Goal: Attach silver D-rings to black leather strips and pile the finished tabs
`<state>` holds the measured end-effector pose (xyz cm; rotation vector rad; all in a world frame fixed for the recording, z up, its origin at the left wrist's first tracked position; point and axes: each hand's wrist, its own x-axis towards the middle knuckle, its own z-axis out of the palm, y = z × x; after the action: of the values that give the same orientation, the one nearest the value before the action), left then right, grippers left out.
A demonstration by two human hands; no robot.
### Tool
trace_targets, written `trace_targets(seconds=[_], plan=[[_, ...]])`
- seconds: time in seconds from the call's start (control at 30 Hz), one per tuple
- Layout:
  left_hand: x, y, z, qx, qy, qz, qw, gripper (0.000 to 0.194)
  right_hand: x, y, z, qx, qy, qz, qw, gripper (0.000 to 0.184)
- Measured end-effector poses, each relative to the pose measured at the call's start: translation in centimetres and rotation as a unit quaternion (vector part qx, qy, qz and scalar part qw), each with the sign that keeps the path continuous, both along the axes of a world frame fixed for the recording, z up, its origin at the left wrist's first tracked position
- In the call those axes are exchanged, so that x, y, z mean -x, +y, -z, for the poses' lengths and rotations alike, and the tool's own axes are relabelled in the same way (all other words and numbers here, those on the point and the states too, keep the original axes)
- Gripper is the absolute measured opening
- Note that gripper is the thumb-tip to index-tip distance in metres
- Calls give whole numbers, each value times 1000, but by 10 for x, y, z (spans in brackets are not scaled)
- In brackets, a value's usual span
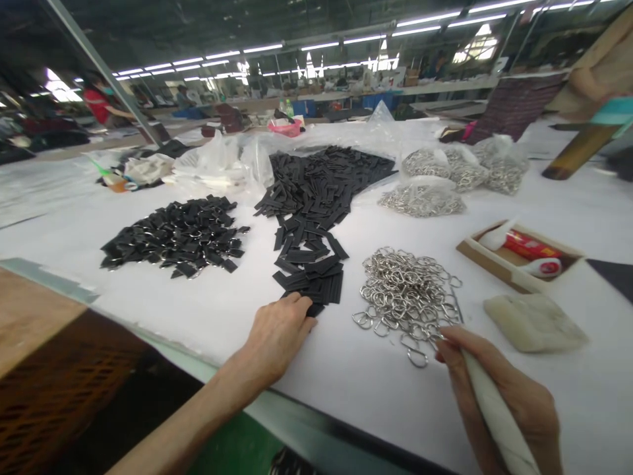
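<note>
My left hand (281, 333) is at the near end of a heap of flat black strips (326, 188), its fingers closed over a black strip (315, 309) at the edge. My right hand (514, 389) grips a white, tapered stick-like tool (497, 409) that slants back toward me. The fingertips of that hand touch the near right side of a pile of metal D-rings (408, 290); whether they also pinch a ring I cannot tell. To the left lies a pile of black strips folded through D-rings (178, 236).
Clear bags of D-rings (422, 198) lie at the back right. A cardboard tray (519, 257) holds a red tube and white bottles, with a pale yellowish block (534, 322) before it. An orange crate (64, 389) is below the table's left edge. Another person's arm (588, 82) shows far right.
</note>
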<state>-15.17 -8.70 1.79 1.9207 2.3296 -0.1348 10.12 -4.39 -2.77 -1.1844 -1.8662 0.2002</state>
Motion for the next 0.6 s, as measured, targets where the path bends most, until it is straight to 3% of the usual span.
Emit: trace_targets(seconds=[0.17, 0.33, 0.47, 0.6], plan=[[-4, 6, -5, 30, 66, 34, 997, 28, 2, -2, 3, 31, -18, -112, 993, 14], [-2, 4, -4, -1, 57, 7, 998, 29, 1, -5, 2, -16, -169, -158, 973, 20], [-1, -2, -9, -124, -97, -25, 987, 24, 3, -6, 4, -88, -226, -152, 958, 26], [-20, 6, -15, -156, -339, -32, 927, 21, 9, -6, 5, -105, -264, -155, 946, 27]])
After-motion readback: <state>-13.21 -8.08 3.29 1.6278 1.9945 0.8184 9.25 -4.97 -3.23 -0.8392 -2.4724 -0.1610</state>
